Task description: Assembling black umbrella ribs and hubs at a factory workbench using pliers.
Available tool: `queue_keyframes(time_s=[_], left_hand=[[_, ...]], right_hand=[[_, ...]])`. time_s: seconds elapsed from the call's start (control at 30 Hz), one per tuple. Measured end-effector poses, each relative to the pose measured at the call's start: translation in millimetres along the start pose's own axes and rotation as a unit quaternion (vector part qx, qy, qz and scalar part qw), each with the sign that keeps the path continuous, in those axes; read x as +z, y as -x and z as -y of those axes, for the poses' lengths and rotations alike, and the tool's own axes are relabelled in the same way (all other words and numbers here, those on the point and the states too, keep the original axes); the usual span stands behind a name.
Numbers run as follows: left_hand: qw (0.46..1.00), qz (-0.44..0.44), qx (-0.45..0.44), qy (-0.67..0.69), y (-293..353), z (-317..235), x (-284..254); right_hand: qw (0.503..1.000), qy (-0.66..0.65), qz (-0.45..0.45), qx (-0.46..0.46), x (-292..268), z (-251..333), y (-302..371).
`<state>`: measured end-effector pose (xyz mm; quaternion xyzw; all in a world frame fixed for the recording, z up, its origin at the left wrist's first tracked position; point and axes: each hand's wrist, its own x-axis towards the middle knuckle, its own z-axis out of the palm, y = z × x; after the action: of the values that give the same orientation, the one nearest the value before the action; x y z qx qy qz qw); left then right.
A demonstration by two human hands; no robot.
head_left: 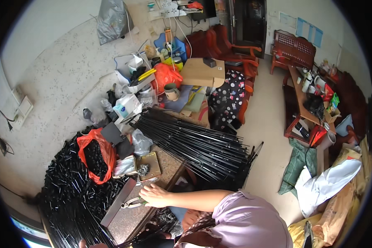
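My right hand is closed on a pair of metal pliers, over the front part of the speckled table. The jaws point left toward a long flat metal strip that slants across the tabletop. At the lower edge only a bit of my left hand shows, near thin black rods; its grip is cut off by the frame. A big heap of short black tubular pieces spreads left of the strip. Past my right hand lies an open shallow box with small shiny metal parts.
A red plastic bag of small black pieces stands in the heap. Long black rods stretch over the table's right side. Clutter, a cardboard box and a mug stand farther back. White sacks lie on the right.
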<state>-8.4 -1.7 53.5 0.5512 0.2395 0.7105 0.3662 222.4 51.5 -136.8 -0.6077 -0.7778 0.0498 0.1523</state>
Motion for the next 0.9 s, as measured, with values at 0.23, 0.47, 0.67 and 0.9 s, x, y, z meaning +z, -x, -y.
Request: queue_keyframes(time_s=[0.23, 0.47, 0.67, 0.9], left_hand=[[0.920, -0.068, 0.033, 0.384, -60.7, -33.7, -19.8], [0.867, 0.339, 0.015, -0.364, -31.2, 1.0, -8.7], [0.791, 0.473, -0.101, -0.375, 19.7, 24.6, -57.0], [0.795, 0.404, -0.120, -0.437, 10.7, 47.5, -103.3]], right_hand=[[0.911, -0.376, 0.009, -0.169, -69.1, 34.4, 57.4], [0.945, -0.218, -0.240, 0.040, -182.3, -5.8, 89.5], [0.907, 0.074, -0.269, 0.317, -210.4, -117.5, 67.3], [0.939, 0.118, -0.101, 0.307, -110.7, -209.2, 98.4]])
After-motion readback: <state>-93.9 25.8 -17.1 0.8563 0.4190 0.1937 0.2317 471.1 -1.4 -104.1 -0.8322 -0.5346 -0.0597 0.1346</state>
